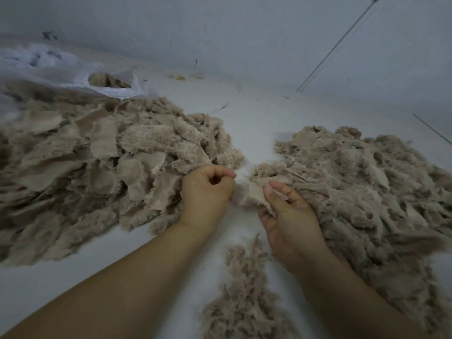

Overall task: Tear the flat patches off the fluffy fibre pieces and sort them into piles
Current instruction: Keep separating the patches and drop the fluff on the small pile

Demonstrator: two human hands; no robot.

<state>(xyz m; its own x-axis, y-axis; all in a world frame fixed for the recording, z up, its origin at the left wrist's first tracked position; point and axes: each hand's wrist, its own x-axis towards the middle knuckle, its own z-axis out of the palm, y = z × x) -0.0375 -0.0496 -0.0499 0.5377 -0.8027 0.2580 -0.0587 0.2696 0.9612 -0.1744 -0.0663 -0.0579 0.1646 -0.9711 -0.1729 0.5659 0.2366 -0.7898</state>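
Between my hands is one beige fluffy fibre piece point(247, 195) with a flat patch on it. My left hand point(206, 192) is curled into a fist and pinches the piece's left edge. My right hand point(286, 211) holds the right side, its thumb pressing on the flat patch. A big heap of fluffy pieces with flat patches point(97, 167) lies to the left. To the right spreads another heap point(367, 192) of torn fluff and flat patches. A narrow strip-like pile of fluff point(247, 289) lies between my forearms near the bottom.
The work surface point(244, 123) is white. A clear plastic bag point(73, 72) with more fibre inside lies at the back left. A pale wall point(244, 33) rises behind, with a thin rod point(337, 45) leaning on it at the right.
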